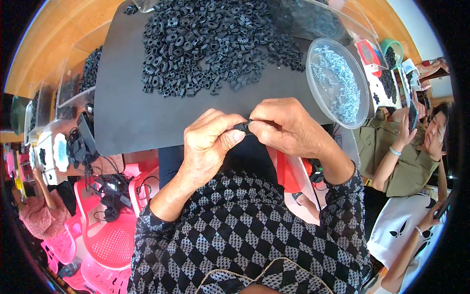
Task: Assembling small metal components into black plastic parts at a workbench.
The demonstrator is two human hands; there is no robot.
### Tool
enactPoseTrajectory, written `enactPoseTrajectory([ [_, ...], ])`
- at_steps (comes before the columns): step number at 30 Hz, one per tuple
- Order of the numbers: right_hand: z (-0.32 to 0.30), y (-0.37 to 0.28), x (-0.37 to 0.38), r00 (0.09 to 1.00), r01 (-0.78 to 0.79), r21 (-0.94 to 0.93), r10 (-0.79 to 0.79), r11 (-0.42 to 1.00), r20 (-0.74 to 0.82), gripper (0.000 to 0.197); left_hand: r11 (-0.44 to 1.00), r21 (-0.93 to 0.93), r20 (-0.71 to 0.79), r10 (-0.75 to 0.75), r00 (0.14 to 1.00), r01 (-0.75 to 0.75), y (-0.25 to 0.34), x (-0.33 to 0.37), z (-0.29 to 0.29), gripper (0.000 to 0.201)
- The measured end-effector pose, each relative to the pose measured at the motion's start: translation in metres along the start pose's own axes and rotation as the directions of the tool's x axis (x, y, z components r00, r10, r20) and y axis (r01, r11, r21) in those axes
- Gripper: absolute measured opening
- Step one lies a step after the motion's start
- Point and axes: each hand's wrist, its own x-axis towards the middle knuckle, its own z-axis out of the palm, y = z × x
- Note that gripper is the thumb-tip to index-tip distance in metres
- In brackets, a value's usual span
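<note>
Between my two hands, just over the near edge of the dark table (137, 115), is a small black plastic part (242, 128). My left hand (211, 132) pinches it from the left with thumb and fingers. From the other side, the thumb and fingers of my right hand (286, 126) close on its right end. The fingertips cover most of the part, so its exact shape does not show. Beyond my hands a wide heap of small black plastic parts (200, 54) spreads over the table, many of them with a hole through them.
A round clear tub (313, 81) of small pale-blue pieces stands at the table's right edge. Clear bins (73, 90) of black parts stand at left. Pink chairs (110, 245) and cables (110, 196) are at lower left. People sit at right, one holding a phone (412, 115).
</note>
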Motion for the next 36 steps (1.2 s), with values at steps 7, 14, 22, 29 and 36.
enactPoseTrajectory([
  [7, 0.002, 0.003, 0.002, 0.999, 0.043, -0.019, -0.043, 0.999, 0.016, 0.017, 0.981, 0.150, -0.002, 0.128, 0.992, -0.126, 0.000, 0.001, -0.001, 0.016],
  [14, 0.014, 0.004, -0.001, 0.984, 0.162, -0.129, -0.169, 0.978, -0.050, 0.016, 0.973, 0.178, -0.020, 0.152, 0.988, -0.147, -0.004, -0.001, 0.000, 0.016],
  [22, 0.020, 0.003, -0.006, 0.975, 0.191, -0.288, -0.216, 0.938, -0.058, 0.015, 0.986, 0.129, -0.060, 0.115, 0.992, -0.106, -0.006, -0.008, 0.005, 0.016],
  [29, 0.034, 0.004, -0.011, 0.922, 0.238, -0.472, -0.351, 0.849, -0.166, 0.017, 0.966, 0.176, -0.114, 0.211, 0.971, -0.190, -0.005, -0.007, 0.010, 0.017],
  [36, 0.041, 0.004, -0.010, 0.874, 0.248, -0.562, -0.432, 0.789, -0.221, 0.019, 0.908, 0.323, -0.141, 0.324, 0.935, -0.266, -0.006, -0.007, 0.013, 0.020],
])
